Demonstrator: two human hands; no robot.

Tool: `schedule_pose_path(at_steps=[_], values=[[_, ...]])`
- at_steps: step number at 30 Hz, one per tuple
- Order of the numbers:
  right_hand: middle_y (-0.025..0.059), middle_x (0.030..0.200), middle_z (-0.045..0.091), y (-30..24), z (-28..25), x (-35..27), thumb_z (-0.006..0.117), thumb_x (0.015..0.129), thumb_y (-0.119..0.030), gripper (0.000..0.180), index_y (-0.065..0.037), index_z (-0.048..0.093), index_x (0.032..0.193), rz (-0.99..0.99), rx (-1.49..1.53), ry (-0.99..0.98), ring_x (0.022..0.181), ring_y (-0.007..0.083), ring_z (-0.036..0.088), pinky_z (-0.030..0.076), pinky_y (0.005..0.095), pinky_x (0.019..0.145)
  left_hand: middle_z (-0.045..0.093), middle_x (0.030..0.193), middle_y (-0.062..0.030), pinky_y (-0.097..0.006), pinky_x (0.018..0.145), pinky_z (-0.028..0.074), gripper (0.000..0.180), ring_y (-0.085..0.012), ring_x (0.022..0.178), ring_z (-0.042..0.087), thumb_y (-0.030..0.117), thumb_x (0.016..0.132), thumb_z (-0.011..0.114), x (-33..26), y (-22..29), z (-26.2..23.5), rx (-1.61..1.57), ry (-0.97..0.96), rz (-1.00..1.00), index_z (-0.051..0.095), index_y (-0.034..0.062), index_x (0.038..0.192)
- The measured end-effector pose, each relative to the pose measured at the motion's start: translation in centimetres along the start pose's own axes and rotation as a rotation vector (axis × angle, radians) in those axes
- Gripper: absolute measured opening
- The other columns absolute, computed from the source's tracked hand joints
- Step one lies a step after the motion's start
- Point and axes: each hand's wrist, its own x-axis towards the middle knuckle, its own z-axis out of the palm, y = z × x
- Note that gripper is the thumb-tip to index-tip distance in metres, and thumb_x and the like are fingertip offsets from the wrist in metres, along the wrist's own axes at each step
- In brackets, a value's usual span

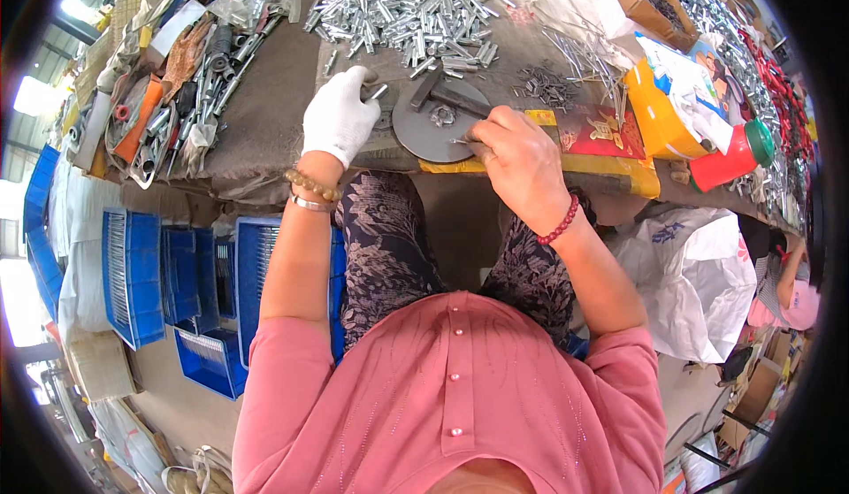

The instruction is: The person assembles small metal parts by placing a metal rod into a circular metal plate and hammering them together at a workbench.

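My left hand (341,114), in a white glove, is closed with a short silvery metal tube (379,92) between thumb and fingers. It is beside the left rim of a round, dark metal plate (426,145). On the plate's far side is a hammer (449,98), its head to the left and its handle running right to my bare right hand (523,167). The right fingers are pinched over the plate's right edge, with a small shiny metal piece (460,140) at their tips. Whether that hand also grips the handle, I cannot tell. A small shiny clump (442,116) sits mid-plate.
A large pile of metal tubes (411,12) lies beyond the plate. Small dark pins (546,89) and long rods (588,56) are to the right, near a yellow container (659,109) and a red jar (718,160). Tools (217,65) crowd the left. Blue crates (133,273) stand below.
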Motion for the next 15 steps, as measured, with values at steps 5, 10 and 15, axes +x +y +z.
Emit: schedule_pose_path(at_steps=[5, 10, 15], values=[[0.0103, 0.091, 0.058, 1.1, 0.0, 0.7, 0.068, 0.083, -0.001, 0.008, -0.006, 0.067, 0.090, -0.159, -0.055, -0.028, 0.089, 0.0327, 0.063, 0.053, 0.0451, 0.078, 0.073, 0.094, -0.0125, -0.033, 0.078, 0.056, 0.029, -0.0223, 0.082, 0.070, 0.008, 0.087, 0.076, -1.2, 2.6, -2.5, -0.376, -0.177, -0.051, 0.072, 0.0016, 0.114], [0.0082, 0.090, 0.058, 1.4, 0.3, 1.2, 0.067, 0.083, -0.002, 0.007, -0.007, 0.067, 0.088, -0.217, -0.112, -0.032, 0.090, 0.0306, 0.064, 0.053, 0.0444, 0.078, 0.070, 0.098, -0.0121, -0.036, 0.084, 0.055, 0.019, -0.0264, 0.090, 0.069, 0.005, 0.087, 0.078, -4.0, 4.5, -1.5, -0.241, -0.175, 0.309, 0.074, 0.0027, 0.105], [0.0073, 0.090, 0.058, 1.2, 0.5, 1.2, 0.067, 0.082, -0.002, 0.008, -0.008, 0.068, 0.088, -0.209, -0.146, -0.023, 0.090, 0.0300, 0.064, 0.053, 0.0436, 0.079, 0.067, 0.095, -0.0110, -0.043, 0.086, 0.053, 0.015, -0.0336, 0.096, 0.065, 0.011, 0.086, 0.076, -4.8, 4.4, -0.6, -0.269, -0.071, 0.346, 0.075, 0.0095, 0.101]])
